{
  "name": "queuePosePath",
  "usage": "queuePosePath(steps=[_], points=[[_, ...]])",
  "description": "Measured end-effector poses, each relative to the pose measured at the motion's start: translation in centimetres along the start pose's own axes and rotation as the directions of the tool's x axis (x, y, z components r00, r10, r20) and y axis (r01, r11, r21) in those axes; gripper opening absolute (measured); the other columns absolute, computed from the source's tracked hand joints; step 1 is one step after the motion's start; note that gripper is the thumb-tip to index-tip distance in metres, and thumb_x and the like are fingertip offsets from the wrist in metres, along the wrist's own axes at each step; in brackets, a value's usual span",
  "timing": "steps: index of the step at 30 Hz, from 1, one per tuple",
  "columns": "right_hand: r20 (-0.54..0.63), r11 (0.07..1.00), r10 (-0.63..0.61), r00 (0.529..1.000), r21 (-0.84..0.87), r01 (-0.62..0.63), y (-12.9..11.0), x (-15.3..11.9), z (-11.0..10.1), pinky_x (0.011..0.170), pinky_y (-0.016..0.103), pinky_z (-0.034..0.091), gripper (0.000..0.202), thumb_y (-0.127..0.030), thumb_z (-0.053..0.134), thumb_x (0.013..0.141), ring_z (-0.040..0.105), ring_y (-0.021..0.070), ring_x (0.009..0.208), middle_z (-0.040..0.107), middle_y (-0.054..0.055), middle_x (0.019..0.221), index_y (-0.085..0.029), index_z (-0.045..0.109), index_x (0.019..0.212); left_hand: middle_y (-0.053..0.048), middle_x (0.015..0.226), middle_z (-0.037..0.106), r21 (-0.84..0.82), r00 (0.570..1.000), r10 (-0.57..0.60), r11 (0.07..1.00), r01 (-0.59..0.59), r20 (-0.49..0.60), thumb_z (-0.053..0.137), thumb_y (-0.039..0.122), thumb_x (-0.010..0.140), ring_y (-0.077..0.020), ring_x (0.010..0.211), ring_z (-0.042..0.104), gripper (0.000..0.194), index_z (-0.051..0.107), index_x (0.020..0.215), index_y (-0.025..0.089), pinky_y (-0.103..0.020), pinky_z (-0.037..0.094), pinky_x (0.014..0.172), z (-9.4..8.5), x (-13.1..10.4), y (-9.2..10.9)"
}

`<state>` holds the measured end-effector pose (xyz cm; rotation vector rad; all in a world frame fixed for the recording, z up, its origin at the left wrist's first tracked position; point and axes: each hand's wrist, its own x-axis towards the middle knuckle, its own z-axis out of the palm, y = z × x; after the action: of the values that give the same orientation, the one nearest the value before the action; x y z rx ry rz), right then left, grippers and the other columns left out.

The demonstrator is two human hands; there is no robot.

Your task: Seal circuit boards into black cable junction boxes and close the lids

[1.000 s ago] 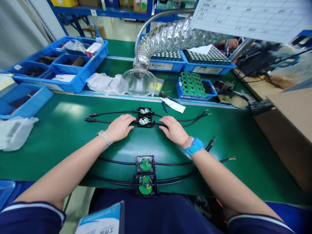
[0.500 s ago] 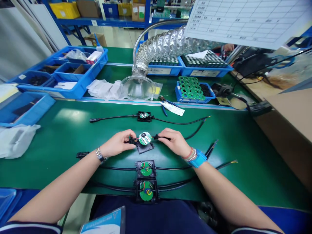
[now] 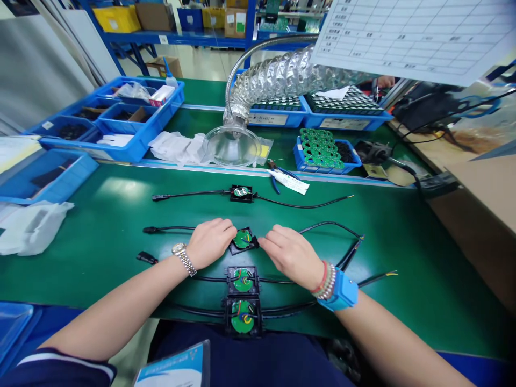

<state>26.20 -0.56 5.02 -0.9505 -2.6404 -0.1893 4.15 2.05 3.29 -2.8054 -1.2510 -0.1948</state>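
Observation:
A round green circuit board (image 3: 242,239) lies face up in a small black plastic case (image 3: 237,250), which sits slightly turned on the bench. My left hand (image 3: 213,243) is closed on the left edge of this case, where a black cable (image 3: 171,229) comes in; its fingertips are partly hidden. At the right edge, the fingers of my right hand (image 3: 289,253) pinch the other black cable by its dark grommet (image 3: 255,242). Nearer to me stand two open black cases with green boards, an upper one (image 3: 242,280) and a lower one (image 3: 243,317), cables running out both sides.
Farther back lies another cabled case (image 3: 241,193). Pliers (image 3: 275,184) and a white packet (image 3: 291,181) lie near a clear fume hood (image 3: 232,146). A blue bin of green boards (image 3: 327,153) is at the back right, blue parts trays (image 3: 133,145) at the left.
The round board has flipped from its white-marked side to its green side and now lies in the case. Both hands have turned palm down, the left closer to the case.

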Motion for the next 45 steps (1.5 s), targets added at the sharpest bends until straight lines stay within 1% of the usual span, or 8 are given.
queuePosePath(steps=[5, 10, 18, 26, 30, 33, 36, 45], points=[[0.05, 0.999, 0.04, 0.998, -0.025, -0.039, -0.9, 0.0, 1.2, 0.064, 0.031, 0.034, 0.026, -0.012, 0.037, 0.089, 0.042, 0.0183, 0.068, 0.052, 0.006, 0.067, -0.013, 0.062, 0.081, -0.003, 0.08, 0.059, 0.004, 0.999, 0.017, 1.0, -0.017, 0.028, 0.036, 0.024, 0.092, -0.0137, 0.069, 0.052, 0.026, 0.06, 0.081, 0.018, -0.025, 0.038, 0.057, 0.6, 0.0, 0.1], [0.096, 0.999, 0.049, 0.994, 0.004, -0.049, -1.1, -0.4, 1.8, 0.064, 0.03, 0.033, 0.02, -0.011, 0.041, 0.087, 0.042, 0.0184, 0.068, 0.053, 0.006, 0.069, -0.013, 0.061, 0.081, -0.002, 0.108, 0.059, -0.113, 0.984, 0.172, 0.979, -0.167, 0.037, 0.038, 0.039, 0.091, -0.0149, 0.082, 0.052, 0.03, 0.063, 0.098, 0.024, -0.027, 0.041, 0.071, 1.0, -1.1, -0.1], [0.183, 0.992, 0.093, 0.979, 0.073, -0.108, -0.5, -0.3, 2.2, 0.066, 0.029, 0.036, 0.017, -0.015, 0.045, 0.087, 0.046, 0.0179, 0.07, 0.057, 0.006, 0.072, -0.015, 0.061, 0.081, 0.001, 0.12, 0.055, -0.045, 0.97, 0.223, 0.975, -0.22, 0.092, 0.041, 0.04, 0.09, -0.017, 0.083, 0.046, 0.029, 0.059, 0.109, 0.03, -0.028, 0.038, 0.067, 1.5, -1.8, -0.4], [0.421, 0.977, 0.155, 0.894, 0.067, -0.201, -0.2, 0.8, 1.3, 0.058, 0.025, 0.034, 0.017, -0.009, 0.045, 0.084, 0.049, 0.0137, 0.063, 0.055, 0.004, 0.07, -0.015, 0.059, 0.077, 0.001, 0.117, 0.057, -0.089, 0.952, 0.294, 0.954, -0.286, 0.084, 0.039, 0.039, 0.091, -0.0168, 0.083, 0.046, 0.029, 0.061, 0.106, 0.029, -0.029, 0.039, 0.071, 1.5, -1.0, -1.2], [0.313, 0.985, 0.079, 0.946, 0.123, -0.123, 0.2, 1.6, 2.6, 0.059, 0.025, 0.033, 0.018, -0.009, 0.043, 0.084, 0.047, 0.0144, 0.065, 0.053, 0.005, 0.07, -0.015, 0.058, 0.076, -0.002, 0.115, 0.057, -0.096, 0.942, 0.326, 0.943, -0.319, 0.073, 0.041, 0.037, 0.09, -0.0165, 0.082, 0.046, 0.028, 0.063, 0.104, 0.027, -0.029, 0.04, 0.071, 1.5, -0.9, -1.4], [0.167, 0.981, 0.119, 0.979, 0.131, -0.141, 0.7, 1.6, 4.1, 0.061, 0.026, 0.033, 0.022, -0.013, 0.039, 0.087, 0.046, 0.0152, 0.066, 0.052, 0.005, 0.07, -0.015, 0.058, 0.077, -0.003, 0.114, 0.057, -0.108, 0.945, 0.321, 0.944, -0.312, 0.068, 0.042, 0.037, 0.09, -0.0162, 0.082, 0.046, 0.028, 0.062, 0.106, 0.027, -0.028, 0.04, 0.071, 1.7, -1.0, -1.5], [0.132, 0.977, 0.172, 0.976, 0.104, -0.186, 1.2, 1.1, 4.8, 0.06, 0.025, 0.032, 0.024, -0.013, 0.038, 0.087, 0.046, 0.0151, 0.066, 0.052, 0.005, 0.069, -0.015, 0.058, 0.075, -0.002, 0.116, 0.057, -0.107, 0.945, 0.321, 0.943, -0.314, 0.066, 0.042, 0.037, 0.089, -0.0166, 0.082, 0.046, 0.028, 0.061, 0.108, 0.028, -0.029, 0.041, 0.071, 1.9, -1.0, -1.5], [0.422, 0.993, 0.056, 0.905, 0.07, -0.094, 2.0, 1.6, 3.7, 0.058, 0.026, 0.032, 0.018, -0.007, 0.044, 0.081, 0.05, 0.0155, 0.066, 0.058, 0.006, 0.073, -0.015, 0.06, 0.078, -0.003, 0.114, 0.058, -0.144, 0.949, 0.302, 0.947, -0.288, 0.087, 0.042, 0.038, 0.09, -0.0169, 0.082, 0.046, 0.029, 0.061, 0.108, 0.027, -0.028, 0.041, 0.07, 1.8, -0.8, -1.5]])
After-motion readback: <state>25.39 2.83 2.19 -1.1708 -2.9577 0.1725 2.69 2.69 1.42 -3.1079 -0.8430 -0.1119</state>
